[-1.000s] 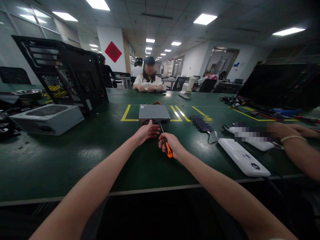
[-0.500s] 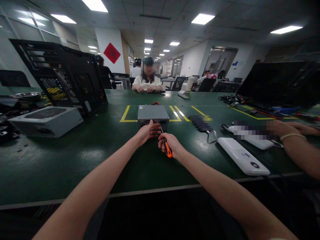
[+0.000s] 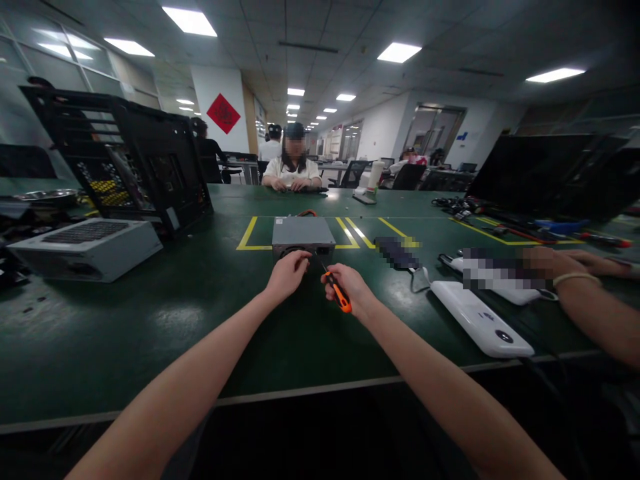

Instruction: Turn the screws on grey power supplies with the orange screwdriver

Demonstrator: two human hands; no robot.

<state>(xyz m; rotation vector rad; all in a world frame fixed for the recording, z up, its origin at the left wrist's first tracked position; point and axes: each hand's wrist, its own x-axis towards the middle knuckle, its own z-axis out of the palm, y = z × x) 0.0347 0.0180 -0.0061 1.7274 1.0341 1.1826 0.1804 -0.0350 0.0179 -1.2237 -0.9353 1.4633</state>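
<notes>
A grey computer power supply (image 3: pixel 303 232) sits on the green table in front of me, its fan side and socket facing me. My left hand (image 3: pixel 289 275) is at its front face, fingers bent and pinched together; anything between the fingertips is too small to make out. In my right hand (image 3: pixel 349 285) is a screwdriver (image 3: pixel 341 293) with an orange and black handle. Its thin shaft points up and left toward the front of the power supply, and the tip is hard to make out near my left fingertips.
To the left stand a second power supply (image 3: pixel 90 247) and an open black computer case (image 3: pixel 145 160). White power banks (image 3: pixel 480 320) with cables lie at the right, beside another person's arm (image 3: pixel 585 287). A person (image 3: pixel 293 163) sits across the green table (image 3: pixel 200 353).
My left fingers have gone from stretched out to bent and pinched. My right hand has drawn back slightly to the right, taking the screwdriver with it. The view has shifted a little.
</notes>
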